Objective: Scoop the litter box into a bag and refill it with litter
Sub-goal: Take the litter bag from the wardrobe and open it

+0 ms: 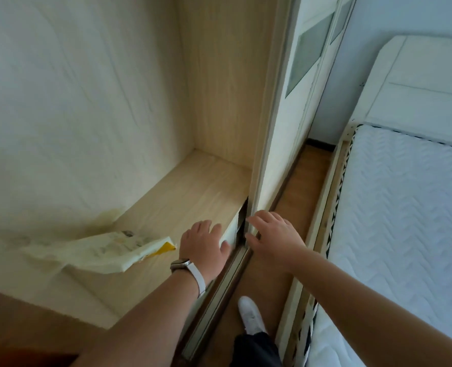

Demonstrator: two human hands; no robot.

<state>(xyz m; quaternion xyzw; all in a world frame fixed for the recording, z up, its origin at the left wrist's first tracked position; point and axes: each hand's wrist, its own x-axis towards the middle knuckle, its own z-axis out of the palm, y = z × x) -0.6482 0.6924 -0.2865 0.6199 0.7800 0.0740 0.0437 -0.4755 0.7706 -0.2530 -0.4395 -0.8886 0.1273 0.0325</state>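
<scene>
Bag (pixel 97 251) just L of left hand (pixel 203 242); right hand (pixel 272 239) on door (pixel 279 144) edge; both spread, holding nothing.

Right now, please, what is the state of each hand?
Left hand: open, resting on the wardrobe floor, holding nothing.
Right hand: open, fingers at the sliding door edge.

Bag (pixel 97 251) on wardrobe shelf (pixel 182 186) at left, sliding door (pixel 280 128) between, bed (pixel 404 221) right.

Bare shelf (pixel 193 186) between crumpled bag (pixel 100 250) at left and sliding door (pixel 283 144) at right, bed (pixel 404 221) close alongside.
</scene>
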